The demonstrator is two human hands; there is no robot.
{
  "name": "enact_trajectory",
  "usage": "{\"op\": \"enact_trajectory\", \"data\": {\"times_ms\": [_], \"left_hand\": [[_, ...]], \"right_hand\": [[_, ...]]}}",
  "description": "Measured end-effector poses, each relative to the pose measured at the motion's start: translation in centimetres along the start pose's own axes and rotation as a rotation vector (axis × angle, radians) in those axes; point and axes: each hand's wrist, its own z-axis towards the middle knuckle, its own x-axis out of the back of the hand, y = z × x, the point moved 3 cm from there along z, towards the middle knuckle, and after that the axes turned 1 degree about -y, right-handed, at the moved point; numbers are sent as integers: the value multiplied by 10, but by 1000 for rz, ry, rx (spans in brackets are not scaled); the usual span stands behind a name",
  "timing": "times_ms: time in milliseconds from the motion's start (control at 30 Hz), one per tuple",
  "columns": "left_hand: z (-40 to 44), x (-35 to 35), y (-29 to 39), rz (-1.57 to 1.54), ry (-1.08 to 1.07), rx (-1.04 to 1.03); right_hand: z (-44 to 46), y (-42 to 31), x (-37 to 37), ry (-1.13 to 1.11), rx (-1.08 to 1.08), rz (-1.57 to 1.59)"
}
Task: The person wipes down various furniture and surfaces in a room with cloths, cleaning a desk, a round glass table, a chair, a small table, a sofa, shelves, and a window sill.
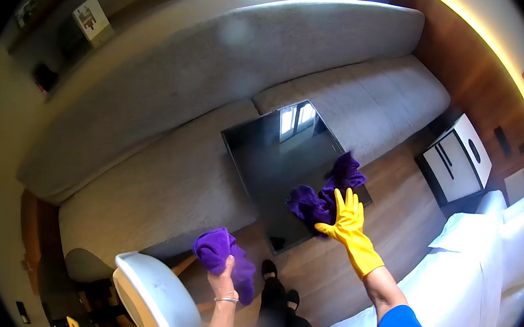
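My left hand [223, 276], bare and with a bracelet at the wrist, is closed round a bunched purple cloth [218, 248]. My right hand [346, 218] wears a yellow rubber glove. Its fingers are spread and lie against a darker purple cloth [312, 206], which rests crumpled on the black glossy table [262, 157] near its right edge. Part of that cloth sticks up beyond the gloved fingers. A window is reflected in the tabletop.
A long grey sofa [165, 186] curves behind the table. To the right stand a white cabinet [458, 160] and a bed with white linen [445, 294]. A white chair [158, 292] is at the lower left. Wooden floor [398, 189] shows between table and cabinet.
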Motion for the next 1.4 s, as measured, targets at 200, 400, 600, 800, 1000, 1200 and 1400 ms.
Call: {"op": "enact_trajectory", "data": {"times_ms": [200,400,600,800,1000,1200,1400], "left_hand": [[72,-78,-100,311,29,-5],[68,-111,-142,485,158,-71],[60,-108,-128,607,133,178],[62,-103,-137,593,206,-45],[97,-103,-42,388,410,-284],[128,-152,57,724,437,-501],[86,-276,32,520,-414,-453]], "right_hand": [[122,5,-40,370,-99,132],[301,-44,-19,437,430,301],[235,-135,-30,441,1140,490],[101,-18,-2,-140,1025,253],[262,12,12,351,799,410],[263,-68,88,-40,974,277],[202,-50,220,-503,482,1573]]}}
